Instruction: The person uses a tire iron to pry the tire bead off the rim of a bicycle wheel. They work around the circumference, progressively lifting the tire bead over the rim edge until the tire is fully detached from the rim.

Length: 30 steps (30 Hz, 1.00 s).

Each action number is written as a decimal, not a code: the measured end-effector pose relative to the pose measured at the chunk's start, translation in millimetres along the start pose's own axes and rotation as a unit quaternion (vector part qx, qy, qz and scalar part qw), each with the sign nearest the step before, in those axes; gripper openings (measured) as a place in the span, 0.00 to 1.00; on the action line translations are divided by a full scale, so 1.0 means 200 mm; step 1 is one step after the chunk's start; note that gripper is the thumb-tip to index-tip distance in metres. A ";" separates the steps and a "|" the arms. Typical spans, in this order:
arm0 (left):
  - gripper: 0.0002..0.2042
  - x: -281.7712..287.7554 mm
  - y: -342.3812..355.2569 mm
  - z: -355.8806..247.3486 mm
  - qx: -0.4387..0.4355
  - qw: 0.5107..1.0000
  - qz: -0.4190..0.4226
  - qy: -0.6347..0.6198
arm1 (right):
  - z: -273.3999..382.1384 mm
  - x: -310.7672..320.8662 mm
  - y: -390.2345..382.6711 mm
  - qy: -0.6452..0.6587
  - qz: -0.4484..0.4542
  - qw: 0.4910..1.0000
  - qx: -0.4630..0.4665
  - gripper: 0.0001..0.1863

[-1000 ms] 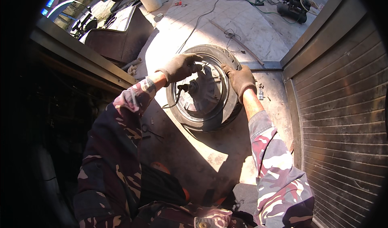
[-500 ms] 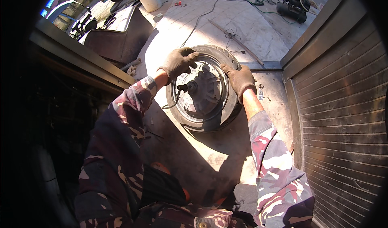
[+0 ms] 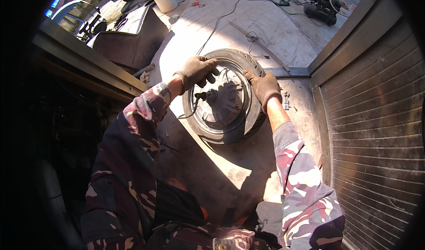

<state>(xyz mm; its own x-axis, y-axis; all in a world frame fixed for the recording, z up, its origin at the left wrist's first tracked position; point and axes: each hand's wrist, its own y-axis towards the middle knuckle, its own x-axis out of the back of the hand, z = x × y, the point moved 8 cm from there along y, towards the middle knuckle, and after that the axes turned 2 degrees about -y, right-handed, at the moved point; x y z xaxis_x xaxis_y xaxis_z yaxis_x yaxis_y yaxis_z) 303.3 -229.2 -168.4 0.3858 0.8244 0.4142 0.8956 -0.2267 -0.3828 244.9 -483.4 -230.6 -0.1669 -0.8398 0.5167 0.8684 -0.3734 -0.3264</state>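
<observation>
A black tire on a metal hub-motor wheel (image 3: 223, 132) lies flat on the floor, with a central axle (image 3: 207, 96) and a dark cable curving out to the left. My left hand (image 3: 197, 73), in a brown glove, is over the upper-left rim, fingers apart and curled above the hub; I cannot tell whether the fingertips touch it. My right hand (image 3: 265, 88), gloved too, grips the tire's right side, thumb on top near the rim. Small metal parts (image 3: 286, 100) lie just right of it.
Dark metal panels (image 3: 369, 130) flank me at right and a shadowed frame (image 3: 88, 68) at left. A metal threshold (image 3: 299, 71) crosses beyond the wheel. Farther out are cables, a thin rod (image 3: 256, 44), an air compressor (image 3: 318, 13), a white bucket (image 3: 164, 1) and a brown sheet-like object (image 3: 119, 50).
My left hand has drawn back slightly to the left and its fingers have shifted and spread over the rim. My right hand has stayed almost still on the tire.
</observation>
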 end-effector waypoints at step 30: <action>0.12 -0.31 -0.27 -0.15 -0.297 0.849 0.047 0.435 | 0.08 0.03 -0.02 0.019 -0.116 0.979 0.169 0.29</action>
<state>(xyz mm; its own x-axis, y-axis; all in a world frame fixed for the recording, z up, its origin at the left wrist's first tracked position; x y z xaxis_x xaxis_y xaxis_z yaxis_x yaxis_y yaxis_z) 238.5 -283.9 -148.8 0.2489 0.1517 0.9566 0.7058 -0.7048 -0.0719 247.4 -480.7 -214.3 -0.3903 -0.7638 0.5141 0.9085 -0.4099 0.0806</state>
